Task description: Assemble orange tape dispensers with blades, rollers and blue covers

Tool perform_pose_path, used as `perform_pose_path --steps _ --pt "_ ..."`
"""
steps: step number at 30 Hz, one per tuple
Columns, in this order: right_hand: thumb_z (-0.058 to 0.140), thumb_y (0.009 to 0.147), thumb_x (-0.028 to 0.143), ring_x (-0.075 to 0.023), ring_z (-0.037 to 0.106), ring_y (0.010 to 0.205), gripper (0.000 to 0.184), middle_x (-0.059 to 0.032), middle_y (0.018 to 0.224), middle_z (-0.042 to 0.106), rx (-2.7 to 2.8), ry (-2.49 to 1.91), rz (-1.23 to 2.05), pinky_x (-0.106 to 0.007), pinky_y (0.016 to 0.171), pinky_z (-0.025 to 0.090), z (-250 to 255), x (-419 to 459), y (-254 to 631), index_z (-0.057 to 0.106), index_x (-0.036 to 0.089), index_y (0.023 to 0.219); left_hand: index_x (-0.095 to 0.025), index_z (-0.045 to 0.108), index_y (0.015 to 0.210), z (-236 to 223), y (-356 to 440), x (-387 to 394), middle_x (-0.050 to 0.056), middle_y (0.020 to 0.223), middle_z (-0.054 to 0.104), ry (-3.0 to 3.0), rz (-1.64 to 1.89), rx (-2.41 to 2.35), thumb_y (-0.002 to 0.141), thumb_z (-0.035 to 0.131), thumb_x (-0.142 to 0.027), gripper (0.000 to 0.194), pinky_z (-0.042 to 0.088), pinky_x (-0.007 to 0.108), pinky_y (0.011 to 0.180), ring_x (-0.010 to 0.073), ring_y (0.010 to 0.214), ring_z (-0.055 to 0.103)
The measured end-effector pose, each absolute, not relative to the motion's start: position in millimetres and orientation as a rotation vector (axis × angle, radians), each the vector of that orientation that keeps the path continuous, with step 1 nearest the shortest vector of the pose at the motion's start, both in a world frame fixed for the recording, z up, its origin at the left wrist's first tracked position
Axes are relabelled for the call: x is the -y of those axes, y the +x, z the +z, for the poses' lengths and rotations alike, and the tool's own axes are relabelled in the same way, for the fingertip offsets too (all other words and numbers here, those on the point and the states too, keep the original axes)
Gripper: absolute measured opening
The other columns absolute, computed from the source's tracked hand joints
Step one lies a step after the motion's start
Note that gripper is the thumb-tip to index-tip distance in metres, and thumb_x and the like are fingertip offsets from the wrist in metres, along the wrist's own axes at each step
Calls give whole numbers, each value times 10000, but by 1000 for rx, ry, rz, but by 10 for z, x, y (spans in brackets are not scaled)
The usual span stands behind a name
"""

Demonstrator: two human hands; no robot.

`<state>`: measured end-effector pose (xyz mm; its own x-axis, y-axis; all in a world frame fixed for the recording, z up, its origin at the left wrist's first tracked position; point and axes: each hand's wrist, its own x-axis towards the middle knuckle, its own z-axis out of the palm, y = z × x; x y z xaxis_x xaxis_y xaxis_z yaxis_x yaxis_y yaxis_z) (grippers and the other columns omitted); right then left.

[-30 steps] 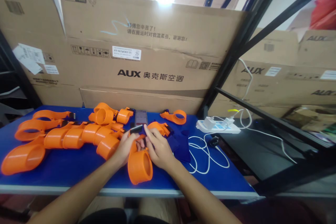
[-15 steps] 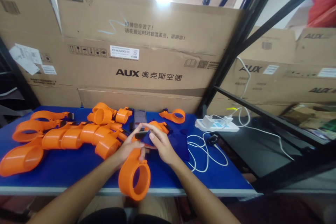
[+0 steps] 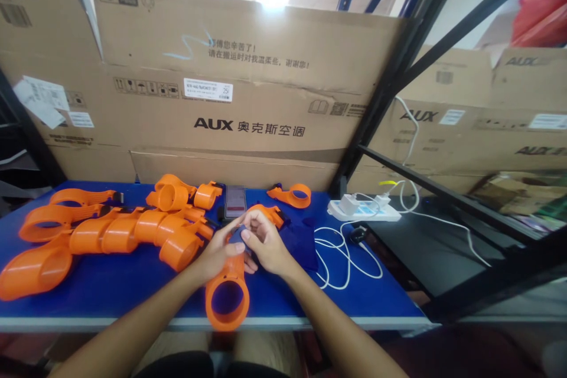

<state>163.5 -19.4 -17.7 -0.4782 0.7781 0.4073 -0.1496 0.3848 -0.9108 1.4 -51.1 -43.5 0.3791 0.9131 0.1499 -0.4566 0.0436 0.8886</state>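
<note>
My left hand [image 3: 219, 254] and my right hand [image 3: 264, 243] meet over the blue table [image 3: 110, 283], both closed on the upper end of an orange plastic ring clamp [image 3: 227, 297]. The clamp's round opening faces me and hangs near the table's front edge. A small dark blue piece [image 3: 238, 235] sits between my fingertips at the top of the clamp. A phone [image 3: 235, 201] lies flat just beyond my hands.
Several more orange ring clamps [image 3: 115, 230] lie in a heap on the left half of the table, one more [image 3: 295, 196] at the back. A dark blue cloth [image 3: 301, 242], a white cable [image 3: 341, 260] and a power strip [image 3: 363, 209] lie to the right. Cardboard boxes [image 3: 230, 88] stand behind.
The clamp has turned from lying tilted on the table to hanging with its opening towards me. My fingers have moved together onto its top end, around the blue piece.
</note>
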Motion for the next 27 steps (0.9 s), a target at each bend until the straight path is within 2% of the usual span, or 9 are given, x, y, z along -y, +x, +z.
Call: perform_pose_path --steps 3,9,11,14,16,19,21,25,27 --pt "689 906 559 -132 520 617 361 8 868 588 1722 -606 1213 -265 554 456 -171 206 1637 493 261 964 -186 340 1593 -428 16 486 149 965 771 1097 1149 -548 807 789 -346 920 611 404 604 272 615 748" --pt "694 901 570 -158 581 699 370 -10 884 608 1713 -619 1143 -279 604 506 -165 233 1621 554 251 1023 -142 400 1539 -473 9 458 108 772 758 1141 1141 -501 835 739 -360 812 588 393 580 284 566 733" --pt "627 944 587 -173 615 735 370 -31 921 634 1734 -610 1138 -296 631 526 -158 242 1628 584 246 1081 -140 420 1512 -501 6 445 102 734 752 1126 1140 -481 853 712 -373 757 583 388 573 288 570 734" --pt "407 1051 562 -187 631 750 393 -56 962 664 1772 -614 1045 -329 666 541 -126 242 1682 617 246 1151 -164 441 1481 -495 -4 428 129 825 768 1052 1159 -424 839 709 -428 743 571 371 561 286 609 736" --pt "332 1083 487 -194 620 754 401 -58 923 668 1797 -682 780 -342 697 528 -89 234 1758 644 236 1089 -185 450 1471 -453 -18 424 149 941 770 987 1185 -367 828 708 -471 750 561 347 576 271 678 732" --pt "417 1064 393 -204 572 724 365 -48 767 626 1825 -812 370 -351 717 471 -19 241 1931 630 217 826 -172 508 1421 -388 -46 428 149 1002 751 900 1226 -317 871 646 -515 663 530 298 602 221 730 684" --pt "485 1029 343 -213 548 723 324 -47 722 608 1943 -908 206 -356 720 441 21 277 2066 615 214 763 -143 568 1355 -375 -61 430 133 984 728 839 1257 -318 899 608 -503 582 510 277 605 188 715 641" --pt "578 961 382 -274 587 898 211 -104 955 696 2362 -1160 -90 -396 798 436 29 415 2295 704 212 953 -147 595 1342 -408 -72 413 87 946 681 746 1275 -346 892 622 -434 535 506 272 646 178 758 629" --pt "656 906 491 -320 588 1016 360 -137 1132 693 2477 -1240 -177 -441 866 434 -10 479 2361 710 216 1133 -156 555 1406 -421 -71 400 86 944 681 735 1272 -353 884 627 -427 592 504 277 654 186 769 635"
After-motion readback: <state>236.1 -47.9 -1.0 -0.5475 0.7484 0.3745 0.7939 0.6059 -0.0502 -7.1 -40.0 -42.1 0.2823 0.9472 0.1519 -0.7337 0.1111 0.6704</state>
